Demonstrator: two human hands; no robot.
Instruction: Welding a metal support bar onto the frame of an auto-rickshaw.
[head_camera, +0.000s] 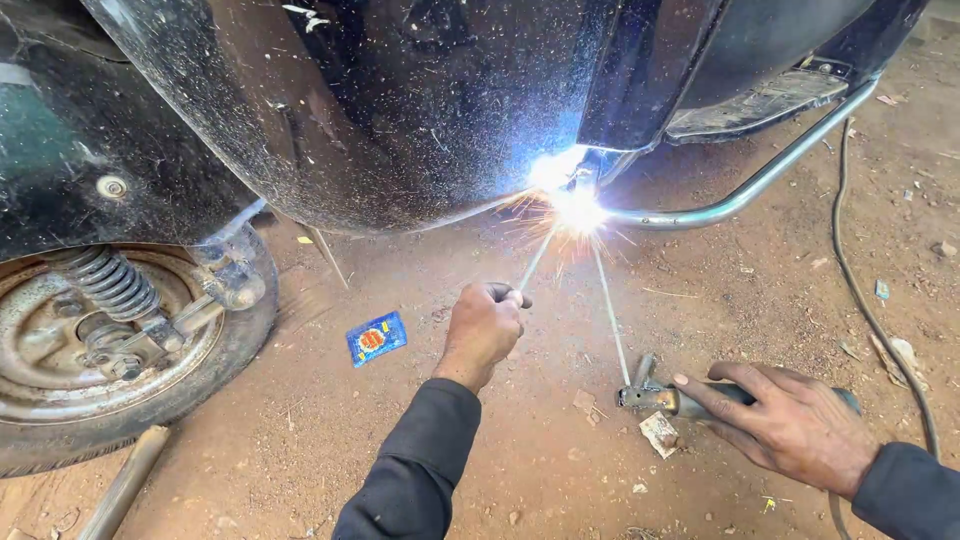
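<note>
My left hand is closed around a thin metal rod that slants up to a bright welding arc under a black scooter body. My right hand grips an electrode holder low over the dirt. Its thin electrode runs up to the same glowing spot. Sparks spray around the arc, which sits where a silver tubular guard bar meets the scooter. Both arms wear dark sleeves.
The scooter's rear wheel with a coil spring shock stands at the left. A blue packet lies on the dirt ground. A cable trails along the right. A wooden stick lies at the bottom left.
</note>
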